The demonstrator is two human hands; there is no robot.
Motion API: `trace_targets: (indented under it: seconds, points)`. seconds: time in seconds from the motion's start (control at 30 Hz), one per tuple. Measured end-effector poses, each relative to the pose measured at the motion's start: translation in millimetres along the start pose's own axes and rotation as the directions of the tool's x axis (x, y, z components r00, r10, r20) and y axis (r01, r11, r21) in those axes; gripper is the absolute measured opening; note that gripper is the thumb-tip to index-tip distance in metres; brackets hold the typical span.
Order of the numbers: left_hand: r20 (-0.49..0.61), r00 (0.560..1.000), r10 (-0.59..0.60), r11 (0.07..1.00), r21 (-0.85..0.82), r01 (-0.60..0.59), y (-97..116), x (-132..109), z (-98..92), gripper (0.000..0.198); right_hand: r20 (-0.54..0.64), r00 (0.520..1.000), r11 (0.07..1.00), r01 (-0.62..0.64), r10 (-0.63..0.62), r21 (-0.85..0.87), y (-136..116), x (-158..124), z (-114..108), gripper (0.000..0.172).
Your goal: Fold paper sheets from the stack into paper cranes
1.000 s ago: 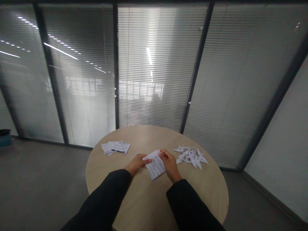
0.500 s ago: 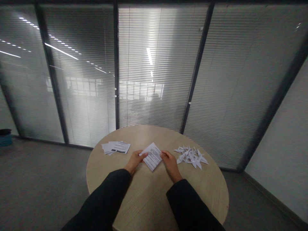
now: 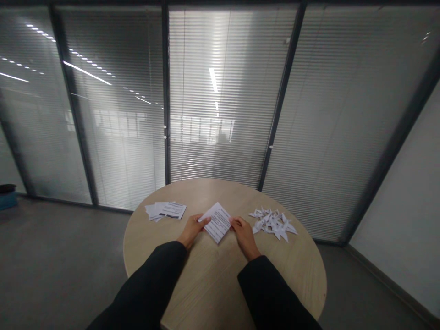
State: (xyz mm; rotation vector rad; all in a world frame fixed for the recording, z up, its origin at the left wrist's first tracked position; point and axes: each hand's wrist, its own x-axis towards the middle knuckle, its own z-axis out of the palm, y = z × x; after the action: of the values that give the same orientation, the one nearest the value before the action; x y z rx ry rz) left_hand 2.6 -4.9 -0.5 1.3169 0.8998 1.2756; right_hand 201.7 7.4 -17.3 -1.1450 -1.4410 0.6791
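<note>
Nothing can be read from where I stand. The printed sheet (image 3: 217, 222) between the left hand (image 3: 194, 229) and right hand (image 3: 244, 236) shows only rows of tiny print; the papers (image 3: 165, 211) at ten o'clock on the surface (image 3: 220, 195) show blurred print and a dark bar (image 3: 169, 215).

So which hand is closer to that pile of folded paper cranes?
Right. The right hand sits just left of the paper cranes; the left hand is farther off, beyond the printed sheet.

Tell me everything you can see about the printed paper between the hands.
The printed white paper is a small, flat, diamond-turned piece, with rows of tiny dark text too small to read. It may be folded. It lies on the round wooden table, its side corners touched by the left hand and right hand.
</note>
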Motion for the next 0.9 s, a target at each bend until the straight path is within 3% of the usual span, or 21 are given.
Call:
trace_targets:
  seconds: [0.53,0.9]
  points:
    - [-0.058,0.997,-0.041,0.999,-0.030,0.039,-5.3,6.0,-3.3,0.043,-0.027,1.000,1.000,-0.004,0.003,-0.031,1.2,0.4,-0.5,0.036]
    - [-0.128,0.989,-0.079,0.994,-0.088,0.068,-6.3,8.3,-5.5,0.028,-0.044,0.999,0.999,-0.001,-0.001,-0.043,10.7,4.7,-1.0,0.039]
